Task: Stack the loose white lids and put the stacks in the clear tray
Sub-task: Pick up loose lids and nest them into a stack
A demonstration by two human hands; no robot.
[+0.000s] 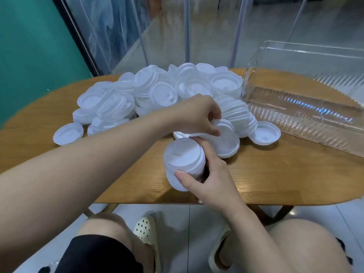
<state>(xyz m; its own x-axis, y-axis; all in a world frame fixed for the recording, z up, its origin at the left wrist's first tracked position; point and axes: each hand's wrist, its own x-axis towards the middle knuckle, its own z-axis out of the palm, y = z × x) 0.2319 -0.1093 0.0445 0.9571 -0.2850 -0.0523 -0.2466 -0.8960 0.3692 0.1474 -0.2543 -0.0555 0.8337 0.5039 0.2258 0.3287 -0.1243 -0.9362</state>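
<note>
A big heap of loose white lids (149, 91) covers the far middle of the wooden table (275, 174). My right hand (210, 174) grips a short stack of white lids (183, 160) near the table's front edge, thumb on its near side. My left hand (199, 115) reaches across and pinches the rim of a single white lid (226, 142) lying just right of that stack. A leaning row of nested lids (238, 113) rests behind it. The clear tray (307, 113) stands at the right and holds no lids.
One lid (68, 133) lies alone at the heap's left, another (265, 133) beside the tray. Glass panels and a teal wall stand behind the table. My knees and sandals are below the front edge.
</note>
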